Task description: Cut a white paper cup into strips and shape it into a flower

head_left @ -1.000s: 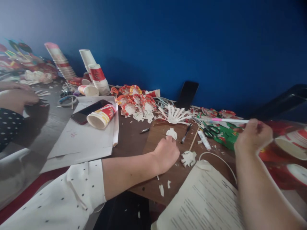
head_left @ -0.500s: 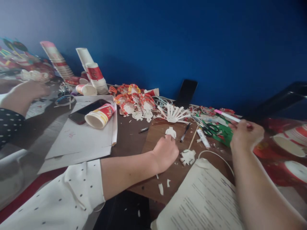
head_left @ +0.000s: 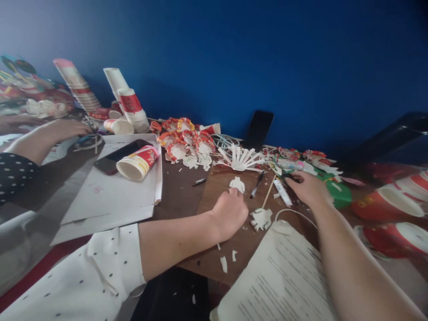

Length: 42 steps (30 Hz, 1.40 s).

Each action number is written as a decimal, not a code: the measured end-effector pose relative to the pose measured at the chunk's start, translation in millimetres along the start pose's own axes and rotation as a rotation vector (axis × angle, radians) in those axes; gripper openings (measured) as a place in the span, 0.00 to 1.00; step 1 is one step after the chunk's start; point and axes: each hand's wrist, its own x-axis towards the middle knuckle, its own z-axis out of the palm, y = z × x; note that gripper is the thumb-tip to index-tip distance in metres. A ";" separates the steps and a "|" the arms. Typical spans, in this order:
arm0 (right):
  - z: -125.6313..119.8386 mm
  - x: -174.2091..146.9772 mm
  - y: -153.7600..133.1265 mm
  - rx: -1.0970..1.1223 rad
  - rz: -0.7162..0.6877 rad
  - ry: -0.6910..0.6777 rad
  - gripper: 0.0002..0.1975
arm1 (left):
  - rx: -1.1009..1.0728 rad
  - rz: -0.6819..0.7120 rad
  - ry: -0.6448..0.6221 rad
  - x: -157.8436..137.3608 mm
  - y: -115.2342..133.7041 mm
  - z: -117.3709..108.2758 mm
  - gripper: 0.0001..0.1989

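My left hand is closed on a small white paper cut-out, shaped like a figure, whose upper part shows above my fingers. At the black scissors, my right hand has its fingers closed on the handles, which they partly cover. Just behind them lies a white marker with a pink end. A white glue tube is beside the scissors. Between my hands, a white paper cut-out on a stick lies on the brown board. A paper cup cut into strips sits farther back.
A black pen, a phone leaning on the blue wall, and red-and-white paper cuttings stand behind. Stacked cups and a tipped cup are left. A co-worker's hand works at far left. A printed bag lies in front.
My right hand has moved left and down from holding the pink-ended marker to the scissors; the marker now lies among the scraps. My left hand stays put. The co-worker's hand has shifted right.
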 end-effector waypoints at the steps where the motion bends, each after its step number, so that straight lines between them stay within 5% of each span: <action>1: -0.5 -1.1 -2.7 -0.028 -0.002 -0.022 0.23 | 0.002 0.000 -0.001 -0.1 0.0 -0.3 0.11; 14: -5.7 -0.6 6.2 -0.017 0.139 0.218 0.22 | -0.002 0.010 -0.009 -0.2 0.0 -1.5 0.12; 19: -5.3 -5.3 -2.4 -0.101 -0.026 0.276 0.19 | 0.004 0.007 -0.017 -0.2 0.1 -2.7 0.11; 27: -1.9 -2.3 -13.1 -0.230 -0.046 0.006 0.23 | -0.004 0.013 0.000 0.4 0.7 -1.1 0.12; 42: -11.0 -5.4 -11.7 -0.185 0.054 -0.047 0.15 | 0.007 0.012 -0.027 0.1 1.1 -1.7 0.11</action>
